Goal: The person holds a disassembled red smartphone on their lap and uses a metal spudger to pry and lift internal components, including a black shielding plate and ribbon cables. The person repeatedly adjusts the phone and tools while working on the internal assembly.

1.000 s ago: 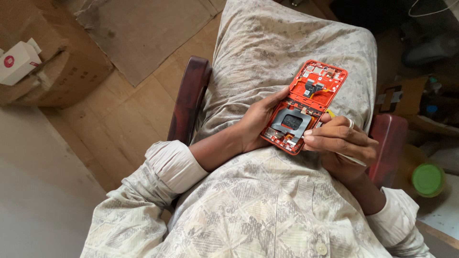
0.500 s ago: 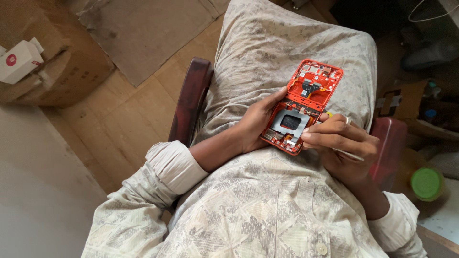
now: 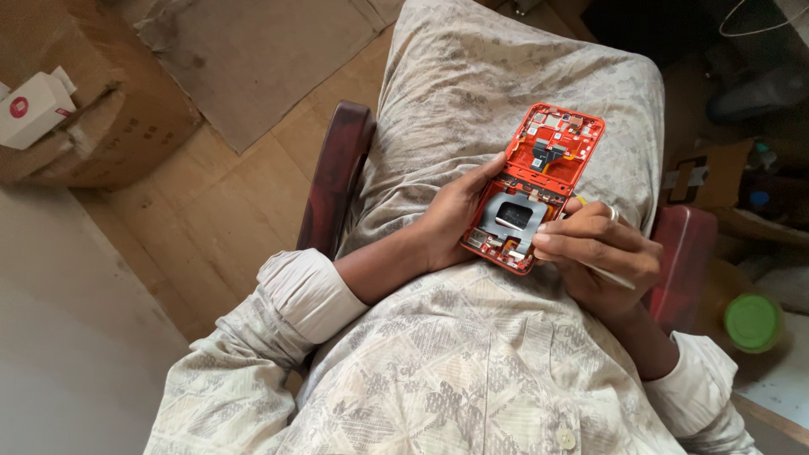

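Head view: looking down at a lap, two bare hands and an opened phone.
Phone: red phone frame [image 3: 535,187] with the back off, small parts and a grey metal plate [image 3: 512,213] showing inside; tilted, held just above the lap over the patterned cloth [image 3: 472,101].
Left hand [image 3: 451,221]: cupped under the phone's left edge, thumb lying up along the side, other fingers tucked behind the frame.
Right hand [image 3: 600,248]: at the phone's lower right edge, fingers [image 3: 569,233] bent and pressed close together, tips touching the frame; seems to pinch a thin pale tool [image 3: 613,278] that sticks out below the hand.
Ring: on a right finger [image 3: 613,214].
Chair arms: dark red, left one [image 3: 335,181] and right one [image 3: 684,253], either side of the lap.
Nearby: cardboard box [image 3: 93,118] with a small white box [image 3: 34,108] on top, far left; green lid [image 3: 752,321] low on the right.
Could go wrong: phone could slip off the left palm and fall on the floor, as only one side is held.
Could go wrong: tool tip could scratch or bend a tiny part if pushed too hard.
Could go wrong: small loose bits could drop into the cloth folds and get lost.
Hidden: tool tip and the spot touched, covered by the right fingers.
Hard to see: the tiny parts inside the frame; things in the dark top right corner.
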The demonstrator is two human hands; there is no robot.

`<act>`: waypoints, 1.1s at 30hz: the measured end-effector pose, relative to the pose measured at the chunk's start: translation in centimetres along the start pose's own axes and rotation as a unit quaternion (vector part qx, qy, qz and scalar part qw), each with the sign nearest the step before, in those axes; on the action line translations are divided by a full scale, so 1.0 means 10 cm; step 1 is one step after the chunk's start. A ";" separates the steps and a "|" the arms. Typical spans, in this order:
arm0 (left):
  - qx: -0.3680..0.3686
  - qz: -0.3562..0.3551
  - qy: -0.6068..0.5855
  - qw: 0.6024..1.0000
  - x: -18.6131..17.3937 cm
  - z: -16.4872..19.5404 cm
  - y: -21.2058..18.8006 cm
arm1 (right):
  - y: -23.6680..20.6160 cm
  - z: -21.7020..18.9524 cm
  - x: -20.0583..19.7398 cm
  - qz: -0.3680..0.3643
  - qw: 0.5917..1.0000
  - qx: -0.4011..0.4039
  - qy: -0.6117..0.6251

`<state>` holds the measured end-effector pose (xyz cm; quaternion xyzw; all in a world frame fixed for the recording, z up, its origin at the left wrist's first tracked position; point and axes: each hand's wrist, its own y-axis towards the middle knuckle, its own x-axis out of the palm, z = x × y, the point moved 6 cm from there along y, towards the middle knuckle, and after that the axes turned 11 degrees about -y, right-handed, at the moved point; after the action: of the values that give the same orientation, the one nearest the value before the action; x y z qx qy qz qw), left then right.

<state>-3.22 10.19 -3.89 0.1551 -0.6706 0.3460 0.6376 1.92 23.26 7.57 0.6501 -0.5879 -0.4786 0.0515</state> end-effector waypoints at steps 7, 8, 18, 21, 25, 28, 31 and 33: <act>0.003 -0.007 0.014 1.000 -0.02 0.00 0.00 | 0.00 0.04 0.01 -0.013 0.999 0.022 0.040; 0.001 0.000 0.018 1.000 -0.03 -0.01 0.01 | 0.00 0.04 0.01 -0.012 0.998 0.025 0.055; -0.016 0.009 0.027 0.999 0.00 -0.03 0.00 | -0.02 0.06 0.03 0.004 0.994 0.045 0.101; -0.030 -0.014 0.022 0.999 0.01 -0.05 -0.01 | -0.02 0.07 0.03 0.002 0.993 0.052 0.104; -0.044 0.002 -0.020 0.999 -0.04 -0.06 0.03 | -0.01 0.05 0.04 -0.014 0.991 0.038 0.125; -0.022 -0.024 -0.014 0.999 -0.01 -0.06 0.03 | -0.01 0.04 0.03 -0.005 0.993 0.022 0.112; 0.003 0.010 0.019 1.000 0.00 -0.01 0.00 | -0.03 0.06 0.02 0.007 0.995 0.022 0.096; 0.010 -0.007 0.036 0.999 0.07 0.01 -0.04 | -0.05 0.09 -0.01 0.024 0.994 0.027 0.099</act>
<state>-3.14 10.00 -3.07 0.1535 -0.6425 0.3538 0.6622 1.65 23.93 6.78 0.6814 -0.6077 -0.3946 0.1033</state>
